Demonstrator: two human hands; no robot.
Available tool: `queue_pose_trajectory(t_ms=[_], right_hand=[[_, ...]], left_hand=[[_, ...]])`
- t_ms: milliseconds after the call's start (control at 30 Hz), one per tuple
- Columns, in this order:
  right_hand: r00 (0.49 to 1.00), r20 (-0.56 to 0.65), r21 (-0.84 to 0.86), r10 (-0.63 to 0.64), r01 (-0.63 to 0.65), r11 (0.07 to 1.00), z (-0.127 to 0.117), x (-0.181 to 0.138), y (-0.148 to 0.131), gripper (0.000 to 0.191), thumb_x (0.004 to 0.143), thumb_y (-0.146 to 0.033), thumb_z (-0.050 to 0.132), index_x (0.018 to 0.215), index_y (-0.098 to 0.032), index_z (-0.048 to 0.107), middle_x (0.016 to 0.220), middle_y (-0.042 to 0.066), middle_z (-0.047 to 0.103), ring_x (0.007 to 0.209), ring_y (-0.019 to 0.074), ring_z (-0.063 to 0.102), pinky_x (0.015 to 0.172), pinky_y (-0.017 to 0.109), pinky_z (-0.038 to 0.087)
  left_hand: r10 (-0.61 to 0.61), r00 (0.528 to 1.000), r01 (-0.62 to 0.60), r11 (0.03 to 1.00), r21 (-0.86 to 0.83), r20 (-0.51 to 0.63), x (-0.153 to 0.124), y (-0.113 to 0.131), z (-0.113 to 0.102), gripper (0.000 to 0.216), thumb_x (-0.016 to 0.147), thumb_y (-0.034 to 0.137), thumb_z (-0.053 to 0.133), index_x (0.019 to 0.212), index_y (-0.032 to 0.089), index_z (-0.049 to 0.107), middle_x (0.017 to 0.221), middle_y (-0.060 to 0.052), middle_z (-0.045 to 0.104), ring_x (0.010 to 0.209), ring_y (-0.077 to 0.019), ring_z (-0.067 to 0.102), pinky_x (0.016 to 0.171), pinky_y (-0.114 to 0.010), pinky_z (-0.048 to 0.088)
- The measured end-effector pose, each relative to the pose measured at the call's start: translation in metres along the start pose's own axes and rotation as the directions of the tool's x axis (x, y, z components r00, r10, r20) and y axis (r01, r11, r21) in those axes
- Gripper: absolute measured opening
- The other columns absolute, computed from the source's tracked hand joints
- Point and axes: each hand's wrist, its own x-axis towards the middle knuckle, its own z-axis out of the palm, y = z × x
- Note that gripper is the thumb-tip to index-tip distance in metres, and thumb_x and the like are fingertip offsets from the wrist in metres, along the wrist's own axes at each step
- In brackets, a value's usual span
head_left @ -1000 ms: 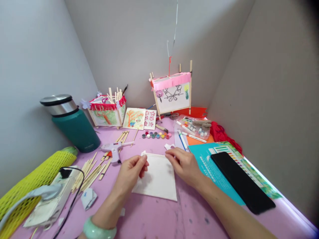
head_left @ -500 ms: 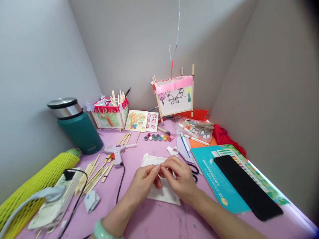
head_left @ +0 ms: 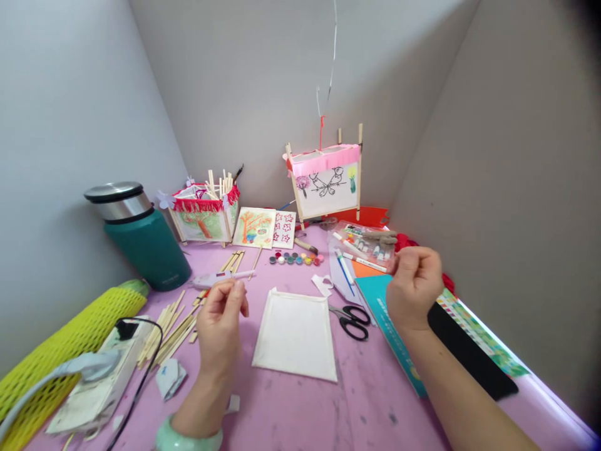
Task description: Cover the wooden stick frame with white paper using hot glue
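A white square panel (head_left: 295,335) with a thin frame lies flat on the purple table (head_left: 300,413) between my hands. My left hand (head_left: 221,316) is raised to the left of the panel, fingertips pinched together on something too small to make out. My right hand (head_left: 414,285) is lifted off to the right, above the teal booklet (head_left: 382,307), with its fingers curled closed; what it holds is hidden. Black scissors (head_left: 352,321) lie just right of the panel. A white glue gun (head_left: 213,279) rests behind my left hand.
Two paper lanterns (head_left: 326,181) (head_left: 204,210) stand at the back, with painted cards, a paint-pot strip (head_left: 295,257) and a pen bag (head_left: 369,244). A green flask (head_left: 141,238), wooden sticks (head_left: 173,322), a power strip (head_left: 103,369) and yellow mesh roll sit left. A black phone (head_left: 469,357) lies right.
My hands, which were pinched together over the panel, have pulled apart, left hand to the left and right hand up and to the right. The scissors are now uncovered.
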Motion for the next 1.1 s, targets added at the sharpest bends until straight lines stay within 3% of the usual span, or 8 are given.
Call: queue_pose_trajectory(t_ms=[67,133,167,333,500,700,867,1100], right_hand=[[0.938,0.321,-0.082,-0.131,0.165,0.983,0.006,-0.003,0.005,0.017,0.093,-0.029,0.047,0.08,-0.021,0.054,0.078,0.002,0.059,0.067,0.0156,0.055,0.064,0.028,0.042],[0.764,0.635,-0.149,-0.113,0.264,0.953,0.013,-0.008,0.012,0.014,0.091,-0.03,0.049,0.091,-0.021,0.06,0.096,0.005,0.064,0.075,0.017,0.06,0.067,0.029,0.044],[0.705,0.706,-0.192,-0.067,0.282,0.94,0.015,-0.011,0.015,0.017,0.091,-0.03,0.049,0.097,-0.021,0.061,0.104,0.006,0.064,0.078,0.0175,0.061,0.07,0.029,0.045],[0.719,0.689,-0.384,0.086,0.263,0.885,0.014,-0.016,0.022,0.031,0.097,-0.032,0.037,0.093,-0.018,0.064,0.097,0.008,0.067,0.09,0.0208,0.062,0.078,0.03,0.042],[0.541,0.824,-0.406,0.172,0.351,0.844,0.025,-0.027,0.013,0.022,0.092,-0.028,0.048,0.088,-0.022,0.069,0.092,0.005,0.071,0.084,0.0194,0.065,0.069,0.027,0.041],[0.39,0.883,-0.425,0.261,0.428,0.798,0.068,-0.022,0.008,0.013,0.083,-0.024,0.058,0.086,-0.017,0.069,0.089,0.01,0.071,0.084,0.0239,0.066,0.066,0.028,0.041],[0.443,0.864,-0.431,0.238,0.409,0.805,0.067,-0.01,-0.006,0.029,0.093,-0.024,0.042,0.113,-0.019,0.062,0.116,0.011,0.065,0.104,0.024,0.061,0.075,0.029,0.04],[0.363,0.87,-0.451,0.335,0.308,0.838,0.022,-0.022,-0.005,0.024,0.088,-0.023,0.047,0.081,-0.021,0.07,0.087,0.007,0.073,0.083,0.0218,0.065,0.063,0.026,0.036]], left_hand=[[-0.002,0.999,0.001,0.999,0.035,0.044,-0.001,0.001,0.002,0.028,0.085,0.036,0.058,0.064,0.019,0.051,0.062,0.003,0.048,0.065,-0.0123,0.048,0.068,-0.024,0.04],[-0.001,0.997,-0.003,0.998,0.061,0.072,-0.003,0.001,0.003,0.028,0.085,0.035,0.06,0.063,0.019,0.051,0.063,0.003,0.049,0.068,-0.0121,0.049,0.07,-0.023,0.04],[-0.004,0.997,-0.001,0.998,0.066,0.078,-0.003,0.001,0.003,0.026,0.084,0.034,0.06,0.064,0.019,0.052,0.062,0.004,0.049,0.066,-0.0116,0.048,0.069,-0.023,0.039],[-0.048,0.995,0.04,0.995,0.091,0.089,-0.004,0.002,0.0,0.033,0.088,0.038,0.056,0.061,0.019,0.051,0.059,0.005,0.048,0.06,-0.0104,0.044,0.063,-0.023,0.037],[-0.066,0.996,0.053,0.981,0.184,0.064,-0.003,0.004,0.002,0.039,0.089,0.041,0.053,0.057,0.019,0.047,0.057,0.005,0.047,0.059,-0.0099,0.044,0.062,-0.022,0.036],[-0.129,0.988,0.101,0.954,0.282,0.081,-0.001,-0.004,0.003,0.037,0.089,0.047,0.047,0.063,0.02,0.05,0.057,0.005,0.046,0.056,-0.0111,0.044,0.057,-0.023,0.039],[-0.194,0.966,0.092,0.877,0.472,0.172,0.005,-0.019,0.001,0.027,0.086,0.039,0.048,0.096,0.018,0.061,0.091,-0.004,0.065,0.08,-0.0167,0.059,0.07,-0.028,0.046],[-0.281,0.889,-0.097,0.656,0.749,0.361,-0.001,-0.023,0.002,0.024,0.082,0.017,0.049,0.099,0.016,0.066,0.096,-0.011,0.069,0.092,-0.0272,0.062,0.085,-0.04,0.043]])
